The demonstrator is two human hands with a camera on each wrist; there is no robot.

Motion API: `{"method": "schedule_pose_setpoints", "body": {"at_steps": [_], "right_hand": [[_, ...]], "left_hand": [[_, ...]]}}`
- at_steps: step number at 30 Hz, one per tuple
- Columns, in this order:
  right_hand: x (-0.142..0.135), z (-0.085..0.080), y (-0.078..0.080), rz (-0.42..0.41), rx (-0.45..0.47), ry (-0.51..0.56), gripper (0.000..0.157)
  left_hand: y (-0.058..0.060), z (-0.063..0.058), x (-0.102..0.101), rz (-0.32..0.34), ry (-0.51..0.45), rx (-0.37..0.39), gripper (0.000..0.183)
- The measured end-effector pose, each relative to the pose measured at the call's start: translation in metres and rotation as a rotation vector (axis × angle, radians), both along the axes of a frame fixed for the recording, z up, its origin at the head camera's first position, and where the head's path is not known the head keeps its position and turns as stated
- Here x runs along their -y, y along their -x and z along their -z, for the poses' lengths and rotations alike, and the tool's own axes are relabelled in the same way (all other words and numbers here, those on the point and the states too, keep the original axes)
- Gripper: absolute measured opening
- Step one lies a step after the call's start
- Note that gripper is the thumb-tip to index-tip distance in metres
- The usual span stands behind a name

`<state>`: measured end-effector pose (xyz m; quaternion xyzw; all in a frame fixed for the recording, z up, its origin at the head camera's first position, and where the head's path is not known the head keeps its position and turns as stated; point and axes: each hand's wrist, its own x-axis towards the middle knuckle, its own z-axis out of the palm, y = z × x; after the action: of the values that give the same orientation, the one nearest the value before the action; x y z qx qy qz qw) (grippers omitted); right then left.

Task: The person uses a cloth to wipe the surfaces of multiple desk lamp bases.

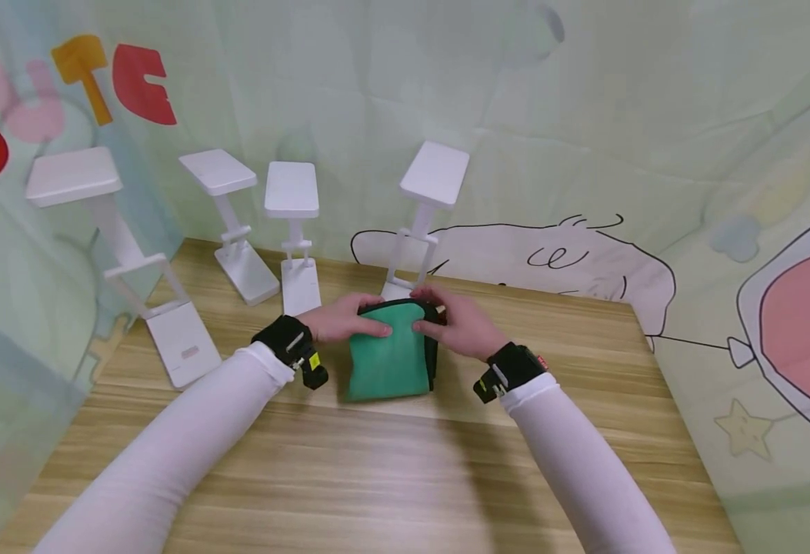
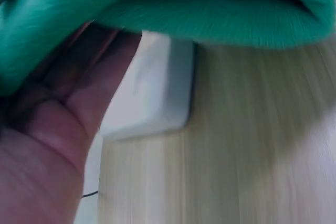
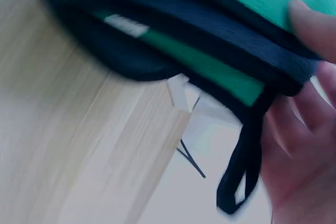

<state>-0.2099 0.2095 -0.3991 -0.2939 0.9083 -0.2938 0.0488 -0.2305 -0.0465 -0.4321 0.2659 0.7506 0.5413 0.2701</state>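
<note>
Both hands hold a folded green cloth [image 1: 388, 362] with black edging, its lower edge close over the wooden table. My left hand [image 1: 342, 317] grips its upper left, thumb across the front and fingers behind. At the upper right my right hand [image 1: 467, 323] pinches it the same way. In the left wrist view the green cloth [image 2: 236, 22] has a fuzzy face and a bent-over fold. A black hanging loop [image 3: 255, 145] dangles beside the right fingers in the right wrist view, and a small white label [image 3: 126, 25] shows along the dark edge.
Directly behind the cloth stands a white folding stand [image 1: 435, 175] with a flat tilted top. More such stands, among them a large one [image 1: 183, 346] at the far left, line the table's [image 1: 377, 477] back left. A printed curtain [image 1: 405, 77] hangs along the back and sides.
</note>
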Motion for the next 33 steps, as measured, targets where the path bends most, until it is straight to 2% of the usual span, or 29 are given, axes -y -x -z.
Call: {"method": "schedule_pose_setpoints", "body": {"at_steps": [2,5,8,11,14,17,21,23,25,29,30,31,33], "right_hand": [[0.0,0.0,-0.001,-0.02,-0.184,-0.029,0.065],[0.0,0.002,-0.003,-0.098,-0.445,-0.079,0.083],[0.002,0.006,-0.007,-0.203,-0.587,-0.143,0.099],[0.006,0.014,-0.014,-0.265,-0.632,-0.246,0.116],[0.009,0.027,-0.02,-0.252,-0.633,-0.316,0.121],[0.012,0.039,-0.025,-0.173,-0.631,-0.298,0.112],[0.014,0.047,-0.03,-0.06,-0.573,-0.17,0.085],[0.014,0.046,-0.032,-0.012,-0.522,-0.106,0.068],[0.013,0.04,-0.033,0.045,-0.47,-0.033,0.052],[0.009,0.024,-0.029,0.226,-0.326,0.094,0.013],[0.007,0.02,-0.027,0.277,-0.273,0.127,0.009],[0.005,0.016,-0.026,0.33,-0.216,0.153,0.014],[0.001,0.009,-0.021,0.424,-0.103,0.197,0.022]], "left_hand": [[0.001,-0.002,-0.002,-0.07,-0.044,0.037,0.047],[0.004,-0.005,-0.005,-0.195,-0.121,0.119,0.045],[0.007,-0.008,-0.009,-0.317,-0.225,0.228,0.044],[0.008,-0.013,-0.013,-0.425,-0.355,0.349,0.047],[0.008,-0.017,-0.017,-0.491,-0.471,0.444,0.047],[0.009,-0.017,-0.021,-0.538,-0.534,0.508,0.044],[0.009,-0.011,-0.026,-0.582,-0.505,0.543,0.044],[0.01,-0.008,-0.024,-0.574,-0.422,0.502,0.048],[0.012,-0.006,-0.021,-0.545,-0.301,0.413,0.053],[0.02,-0.011,-0.01,-0.489,0.04,0.102,0.06],[0.024,-0.014,-0.008,-0.484,0.097,0.034,0.061],[0.027,-0.019,-0.007,-0.486,0.144,-0.029,0.062],[0.035,-0.029,-0.007,-0.495,0.174,-0.121,0.063]]}}
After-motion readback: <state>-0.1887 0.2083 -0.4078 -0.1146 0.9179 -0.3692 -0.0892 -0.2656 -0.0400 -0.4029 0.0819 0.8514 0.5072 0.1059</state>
